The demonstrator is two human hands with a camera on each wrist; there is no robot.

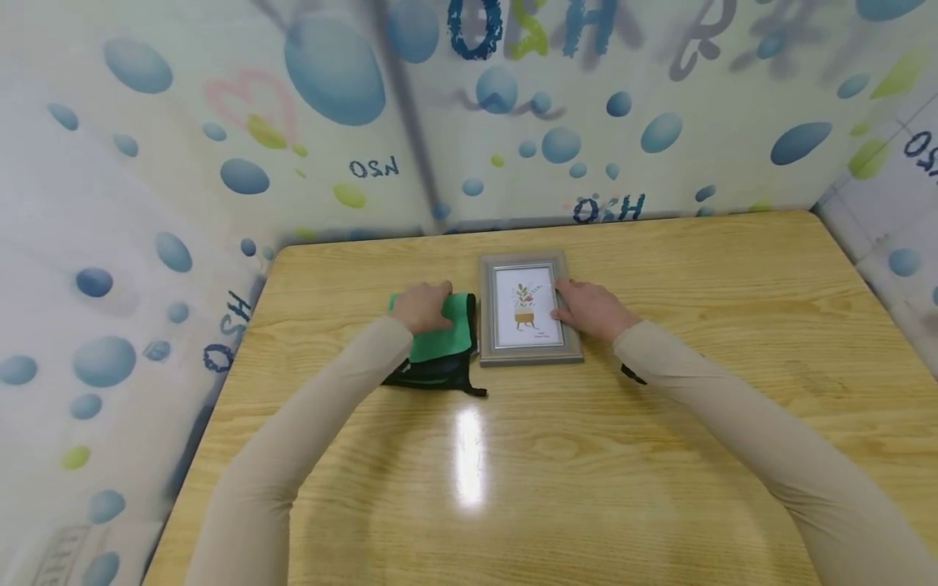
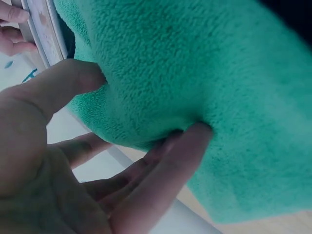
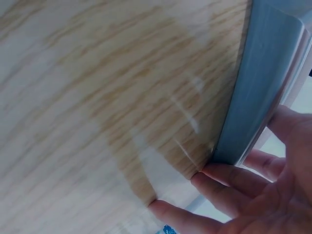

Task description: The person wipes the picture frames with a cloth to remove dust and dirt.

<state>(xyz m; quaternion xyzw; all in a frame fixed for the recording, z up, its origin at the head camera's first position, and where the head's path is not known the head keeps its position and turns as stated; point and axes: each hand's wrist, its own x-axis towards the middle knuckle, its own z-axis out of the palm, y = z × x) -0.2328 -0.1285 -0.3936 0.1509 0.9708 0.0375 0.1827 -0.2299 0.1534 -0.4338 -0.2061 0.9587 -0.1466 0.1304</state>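
Observation:
A folded green fleecy cloth [image 1: 445, 342] lies on a black item with a short strap [image 1: 476, 392]. My left hand [image 1: 422, 308] is on the cloth's upper left part. In the left wrist view its thumb and fingers pinch the green cloth [image 2: 161, 73], and the fingertips dent the pile. Just right of the cloth, a silver-grey picture frame [image 1: 524, 308] lies face up, showing a potted plant print. My right hand [image 1: 597, 312] grips its right side, thumb over the border. In the right wrist view the other fingers [image 3: 219, 187] reach along the frame's outer edge, near the tabletop.
A wood-grain table [image 1: 557, 480] carries everything, its back edge close to a white wall sheet [image 1: 454, 146] with blue bubble prints. Similar sheeting hangs at left and right. A dark band [image 1: 633, 374] shows under the right wrist.

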